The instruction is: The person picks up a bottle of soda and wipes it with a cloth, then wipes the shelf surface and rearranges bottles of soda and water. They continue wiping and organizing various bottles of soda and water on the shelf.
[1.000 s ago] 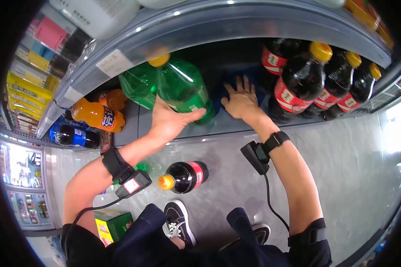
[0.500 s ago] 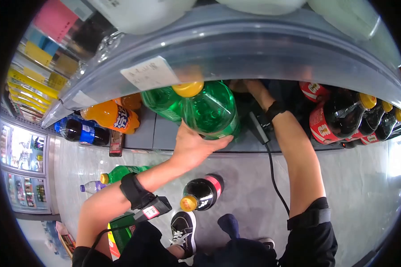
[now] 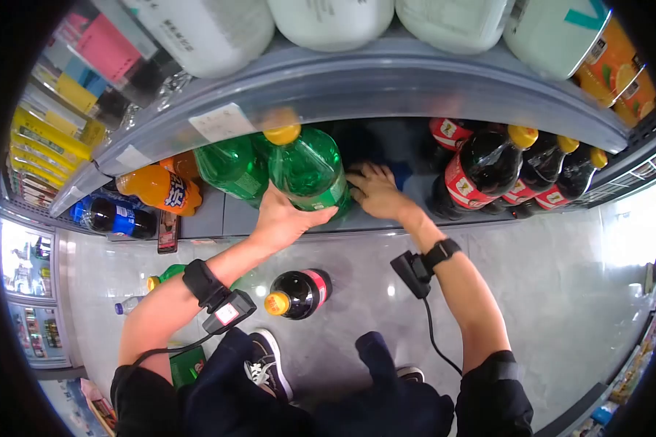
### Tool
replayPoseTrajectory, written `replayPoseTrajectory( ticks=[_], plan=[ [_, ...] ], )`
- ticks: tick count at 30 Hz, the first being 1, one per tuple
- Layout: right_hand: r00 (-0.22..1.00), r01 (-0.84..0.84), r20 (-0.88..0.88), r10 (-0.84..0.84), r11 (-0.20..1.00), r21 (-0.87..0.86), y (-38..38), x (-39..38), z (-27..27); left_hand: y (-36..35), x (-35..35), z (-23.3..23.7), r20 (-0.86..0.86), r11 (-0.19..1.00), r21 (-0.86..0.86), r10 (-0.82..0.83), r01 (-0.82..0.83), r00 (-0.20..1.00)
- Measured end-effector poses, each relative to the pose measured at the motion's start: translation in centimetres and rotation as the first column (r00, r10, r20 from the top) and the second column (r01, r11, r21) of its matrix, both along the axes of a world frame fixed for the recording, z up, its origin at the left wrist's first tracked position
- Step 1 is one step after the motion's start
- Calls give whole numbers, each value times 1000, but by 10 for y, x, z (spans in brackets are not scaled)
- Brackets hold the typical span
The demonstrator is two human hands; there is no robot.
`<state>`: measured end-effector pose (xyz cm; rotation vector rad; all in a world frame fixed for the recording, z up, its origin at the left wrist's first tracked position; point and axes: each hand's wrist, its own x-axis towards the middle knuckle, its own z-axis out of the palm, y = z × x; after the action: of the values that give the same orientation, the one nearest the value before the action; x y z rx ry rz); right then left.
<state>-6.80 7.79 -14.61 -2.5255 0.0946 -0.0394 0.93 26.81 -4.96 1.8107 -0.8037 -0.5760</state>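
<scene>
My left hand [image 3: 284,220] is wrapped round the lower side of a large green soda bottle [image 3: 310,169] with a yellow cap, at the front of the low shelf. A second green bottle [image 3: 229,166] is right beside it on the left. To the right of the held bottle, my right hand [image 3: 375,191] lies palm down on the dark shelf surface, fingers stretched out. A dark blue patch, perhaps cloth, [image 3: 401,173] shows by its fingers. Both wrists carry black straps with small cabled devices.
Cola bottles [image 3: 488,164] with red labels stand at the shelf's right. Orange soda bottles [image 3: 160,187] and a blue-labelled dark bottle [image 3: 120,216] are at the left. One cola bottle [image 3: 299,293] is on the floor near my feet. The upper shelf's edge [image 3: 357,91] overhangs my hands.
My right hand has come out from deep under the upper shelf to near the front, beside the green bottle. My left hand still grips that bottle. The view has shifted.
</scene>
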Motion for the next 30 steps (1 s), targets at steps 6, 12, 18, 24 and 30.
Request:
replayPoseTrajectory(
  ticks=[6, 12, 18, 24, 30],
  plan=[
    [972, 202, -132, -196, 979, 39, 20, -61, 31, 4, 3, -8, 30, 986, -166, 20, -15, 999],
    [901, 51, -427, -74, 997, -64, 11, -71, 59, -1, 0, -7, 67, 934, -356, 42, -15, 997],
    [763, -65, -645, -39, 988, -137, 29, -48, 85, -19, 5, -7, 89, 944, -289, 193, -160, 977],
    [909, -129, -404, 97, 990, -50, 105, 2, 34, -43, 7, -19, 99, 905, -369, 266, -213, 959],
    [997, -34, -42, 59, 898, 438, 150, -27, 58, -64, 5, -15, 29, 928, -337, 176, -156, 984]
  ],
)
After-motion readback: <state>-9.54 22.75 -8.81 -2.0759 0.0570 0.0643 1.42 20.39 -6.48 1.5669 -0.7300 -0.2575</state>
